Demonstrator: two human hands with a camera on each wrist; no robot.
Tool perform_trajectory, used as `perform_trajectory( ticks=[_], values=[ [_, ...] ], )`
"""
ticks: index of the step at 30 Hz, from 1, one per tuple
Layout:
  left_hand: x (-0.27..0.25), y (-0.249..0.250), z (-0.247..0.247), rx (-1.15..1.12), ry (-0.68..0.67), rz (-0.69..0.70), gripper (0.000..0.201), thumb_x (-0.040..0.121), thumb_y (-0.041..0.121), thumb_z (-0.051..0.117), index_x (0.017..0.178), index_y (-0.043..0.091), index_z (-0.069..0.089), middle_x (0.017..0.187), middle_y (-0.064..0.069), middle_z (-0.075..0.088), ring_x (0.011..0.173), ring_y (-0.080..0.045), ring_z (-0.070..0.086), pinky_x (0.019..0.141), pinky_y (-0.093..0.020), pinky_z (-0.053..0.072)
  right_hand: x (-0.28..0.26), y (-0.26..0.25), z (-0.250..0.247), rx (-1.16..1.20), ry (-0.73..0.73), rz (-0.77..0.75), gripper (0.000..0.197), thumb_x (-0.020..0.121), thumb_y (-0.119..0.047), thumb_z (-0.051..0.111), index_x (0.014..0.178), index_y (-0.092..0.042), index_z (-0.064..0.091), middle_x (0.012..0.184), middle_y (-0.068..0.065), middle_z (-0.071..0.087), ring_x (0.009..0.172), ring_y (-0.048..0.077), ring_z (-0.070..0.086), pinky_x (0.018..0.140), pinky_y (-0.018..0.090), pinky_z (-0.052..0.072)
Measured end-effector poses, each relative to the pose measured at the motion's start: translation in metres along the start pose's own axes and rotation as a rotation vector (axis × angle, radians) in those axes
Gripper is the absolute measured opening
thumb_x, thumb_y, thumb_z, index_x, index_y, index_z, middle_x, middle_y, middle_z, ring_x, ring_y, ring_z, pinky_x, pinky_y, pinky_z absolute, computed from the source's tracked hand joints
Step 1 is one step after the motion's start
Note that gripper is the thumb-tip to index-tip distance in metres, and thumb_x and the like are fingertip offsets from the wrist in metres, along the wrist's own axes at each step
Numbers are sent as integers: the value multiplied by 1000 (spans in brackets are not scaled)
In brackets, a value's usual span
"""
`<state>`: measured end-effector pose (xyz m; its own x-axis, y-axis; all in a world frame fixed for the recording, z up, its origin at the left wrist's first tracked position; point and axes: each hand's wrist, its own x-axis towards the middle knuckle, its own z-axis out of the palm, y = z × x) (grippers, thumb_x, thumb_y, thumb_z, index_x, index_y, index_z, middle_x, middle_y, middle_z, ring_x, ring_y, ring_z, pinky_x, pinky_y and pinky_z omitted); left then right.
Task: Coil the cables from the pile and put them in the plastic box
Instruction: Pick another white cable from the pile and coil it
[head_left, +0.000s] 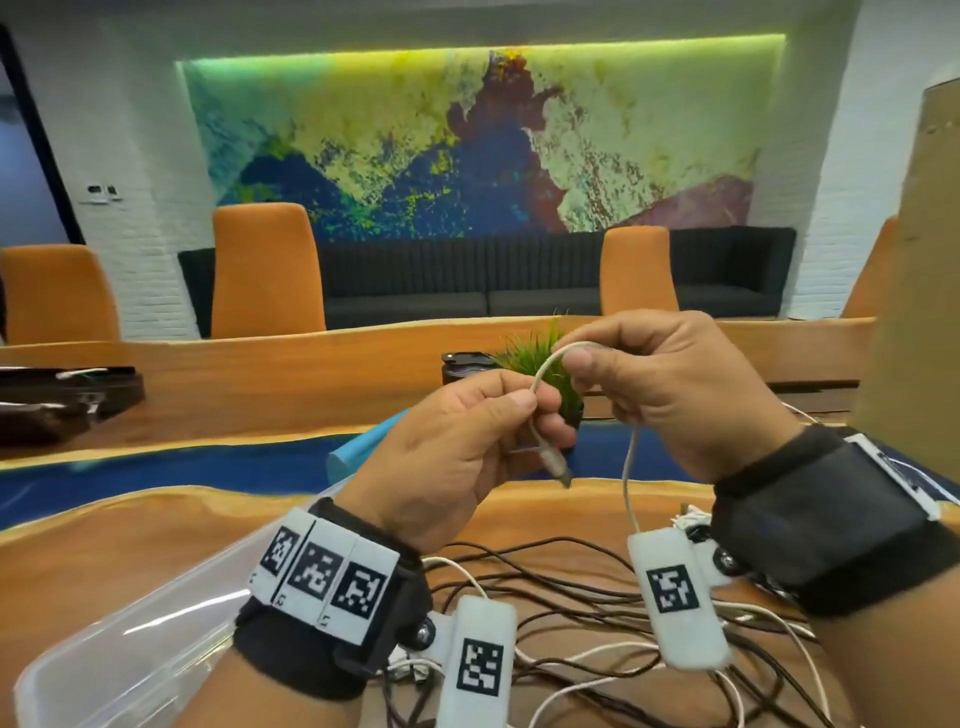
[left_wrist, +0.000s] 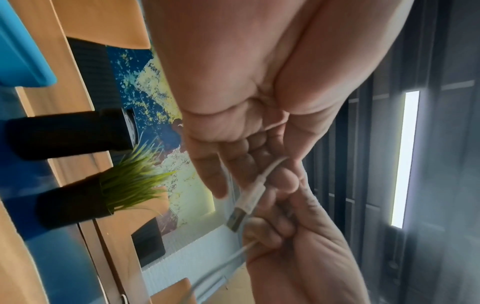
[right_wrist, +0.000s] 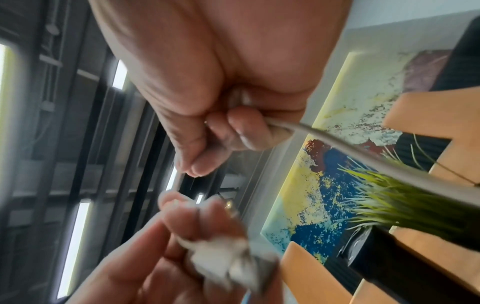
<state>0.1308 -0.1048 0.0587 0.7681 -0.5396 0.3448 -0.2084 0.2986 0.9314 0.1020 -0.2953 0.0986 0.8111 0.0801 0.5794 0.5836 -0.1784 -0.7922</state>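
Note:
Both hands are raised above the table and share one white USB cable (head_left: 545, 371). My left hand (head_left: 532, 410) pinches it just behind the plug (head_left: 558, 465), which points down; the left wrist view shows that plug (left_wrist: 245, 205) lying across my fingers. About a hand's width along, my right hand (head_left: 571, 353) pinches the cable, so a short arch stands between the hands. From the right fist the cable (right_wrist: 363, 156) hangs down to the pile of dark and white cables (head_left: 571, 618) on the table. The clear plastic box (head_left: 130, 623) lies at the lower left.
A potted grass plant (head_left: 540, 358) and a black cup (head_left: 460, 366) stand just behind my hands. A blue lid (head_left: 358, 447) lies past the box. A tall cardboard sheet (head_left: 914, 249) rises at the right edge. Orange chairs (head_left: 265, 270) line the far side.

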Motion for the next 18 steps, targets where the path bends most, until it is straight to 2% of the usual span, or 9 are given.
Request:
perform_trajectory(
  ticks=[2, 3, 5, 7, 10, 12, 13, 16, 18],
  values=[
    [-1, 3, 5, -55, -19, 43, 24, 100, 21, 43, 94, 11, 64, 89, -8, 69, 104, -31, 66, 89, -40, 54, 3, 3, 0, 87, 49, 54, 18, 91, -12, 61, 102, -5, 72, 69, 8, 60, 50, 9, 46, 44, 20, 36],
    [-1, 5, 7, -120, -16, 70, 26, 101, 22, 41, 92, 11, 63, 85, -7, 67, 101, -31, 67, 90, -41, 53, 5, 6, 0, 107, 77, 71, 18, 92, -14, 60, 103, -9, 72, 69, 7, 59, 50, 11, 44, 44, 21, 36],
    [-1, 14, 11, -331, 22, 112, 26, 102, 23, 41, 91, 12, 62, 75, -2, 60, 80, -22, 65, 83, -39, 54, 6, 14, 1, 85, 126, 70, 17, 95, -15, 58, 104, -15, 73, 67, 0, 59, 52, 7, 46, 45, 20, 38],
    [-1, 22, 13, -476, 74, 164, 22, 100, 24, 43, 94, 14, 62, 74, 2, 55, 66, -12, 55, 72, -30, 49, 0, 26, 3, -73, 146, 24, 19, 96, -15, 58, 103, -25, 73, 66, -6, 62, 54, 1, 51, 49, 15, 42],
    [0, 23, 10, -484, 118, 248, 20, 98, 24, 48, 101, 13, 64, 81, 1, 60, 65, -10, 54, 66, -25, 44, -12, 32, 11, -429, -33, -20, 30, 96, -21, 59, 107, -47, 68, 83, -7, 71, 72, 6, 62, 68, 23, 53],
    [1, 18, 12, -343, 172, 286, 22, 98, 22, 47, 105, 11, 64, 88, -3, 68, 72, -13, 61, 67, -25, 50, -17, 25, 15, -600, -183, 18, 32, 96, -30, 58, 117, -54, 62, 104, -22, 70, 96, -6, 60, 85, 18, 51],
    [2, 15, 12, -196, 203, 316, 22, 101, 20, 45, 107, 10, 64, 96, -4, 71, 81, -16, 67, 71, -27, 54, -20, 18, 16, -659, -233, 21, 33, 96, -33, 58, 121, -54, 59, 108, -28, 66, 102, -12, 56, 88, 15, 48],
    [0, 8, 9, 391, 249, 427, 25, 106, 18, 39, 114, 11, 61, 121, 1, 70, 110, -15, 68, 88, -30, 56, -26, -4, 16, -860, -317, -76, 22, 95, -39, 56, 114, -44, 65, 93, -21, 66, 89, -3, 58, 77, 22, 51],
    [0, 6, 7, 767, 257, 479, 23, 103, 25, 40, 113, 17, 60, 123, 9, 66, 113, -10, 65, 94, -34, 54, -27, -15, 12, -959, -295, -150, 21, 94, -40, 50, 98, -32, 69, 82, -13, 62, 79, 3, 56, 71, 31, 51]
  ],
)
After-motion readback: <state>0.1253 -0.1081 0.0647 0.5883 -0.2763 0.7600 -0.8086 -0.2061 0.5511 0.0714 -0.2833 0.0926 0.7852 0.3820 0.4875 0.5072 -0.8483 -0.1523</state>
